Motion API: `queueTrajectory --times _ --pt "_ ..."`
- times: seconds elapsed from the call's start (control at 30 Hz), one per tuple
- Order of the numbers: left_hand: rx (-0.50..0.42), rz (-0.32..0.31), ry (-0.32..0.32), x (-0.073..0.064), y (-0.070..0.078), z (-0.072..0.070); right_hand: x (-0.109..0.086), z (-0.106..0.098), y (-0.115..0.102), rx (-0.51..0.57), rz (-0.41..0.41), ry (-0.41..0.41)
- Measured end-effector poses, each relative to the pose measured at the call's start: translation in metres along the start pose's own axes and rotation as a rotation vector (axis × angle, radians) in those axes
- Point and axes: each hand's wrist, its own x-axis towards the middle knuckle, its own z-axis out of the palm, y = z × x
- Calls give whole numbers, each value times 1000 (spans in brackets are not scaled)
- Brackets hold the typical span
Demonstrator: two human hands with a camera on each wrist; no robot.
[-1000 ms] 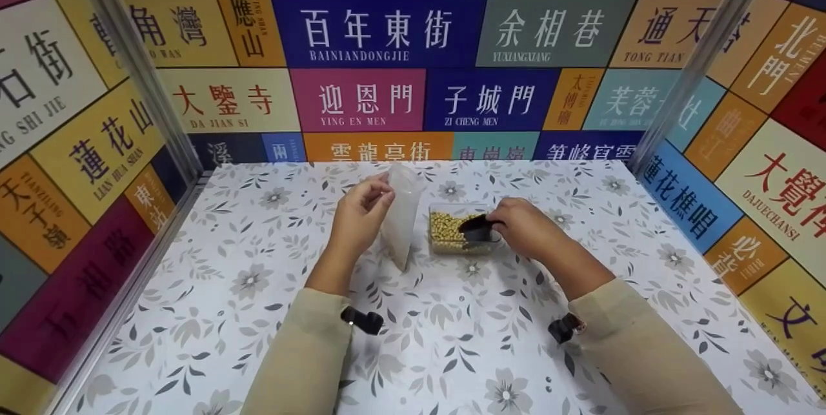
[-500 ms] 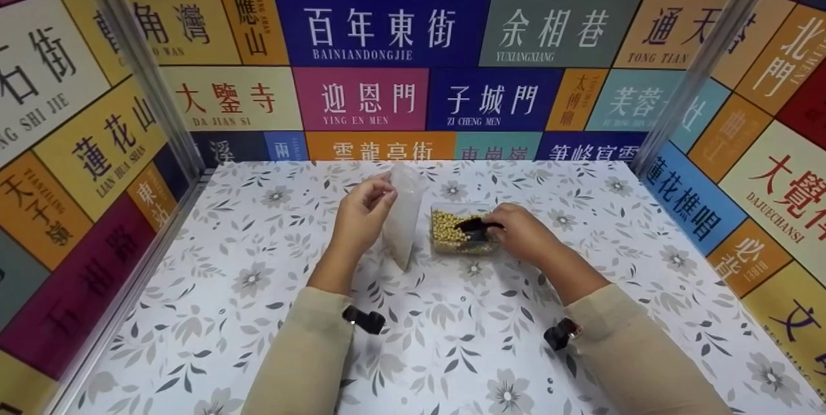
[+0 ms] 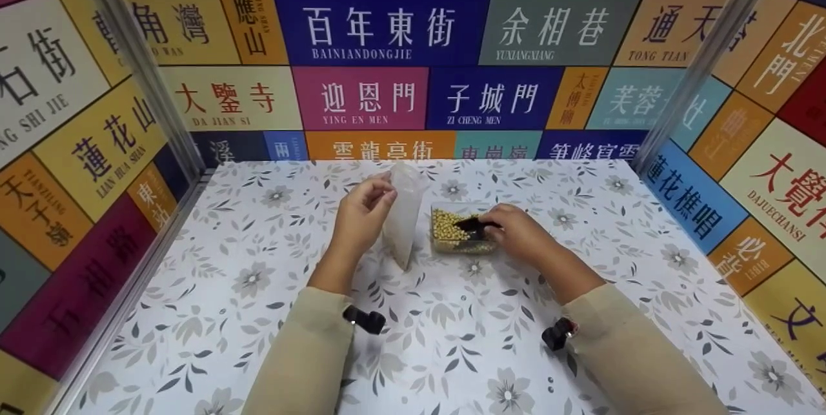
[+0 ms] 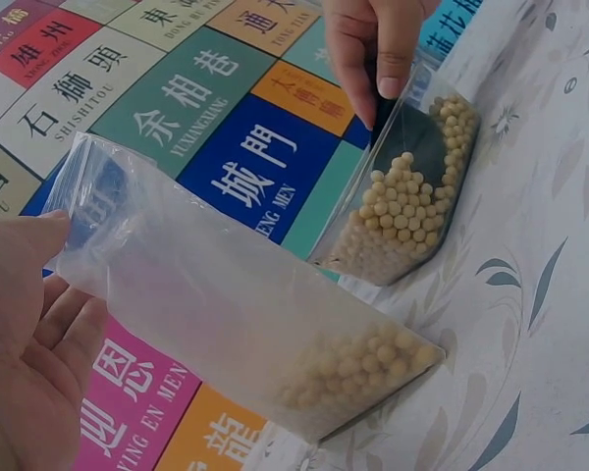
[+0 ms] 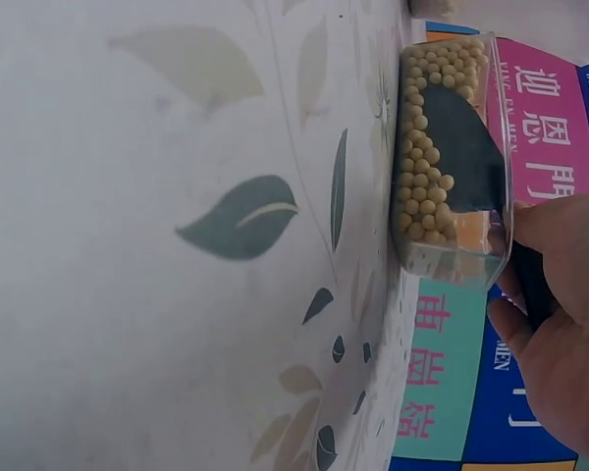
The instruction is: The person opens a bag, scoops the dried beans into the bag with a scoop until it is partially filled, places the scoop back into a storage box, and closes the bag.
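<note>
Pinching filmy plastic bag (image 4: 201, 280): left hand (image 3: 362, 215) | gripping black scoop (image 5: 461, 142): right hand (image 3: 524, 231) | round beans (image 4: 401, 211) in clear rectangular tub (image 5: 447, 263)

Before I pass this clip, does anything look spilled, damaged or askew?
Nothing stands out. The yellow beans lie inside the clear container and the bag, with none visible on the patterned tablecloth. The left grip holds the bag near its top; the right grip holds the black scoop in the container.
</note>
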Motion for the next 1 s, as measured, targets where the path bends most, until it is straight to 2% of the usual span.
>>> queueTrajectory --times 0.33,0.53,0.73,1.0 --pt "-26 -9 -6 0 2 0 3 2 -4 60 128 -75" --pt "-26 -12 -4 0 2 -1 8 3 -6 47 172 -119" --pt "-29 -16 -2 -1 3 0 7 10 -6 70 167 -77" --pt "11 -7 -1 -2 3 -1 1 14 -3 133 172 4"
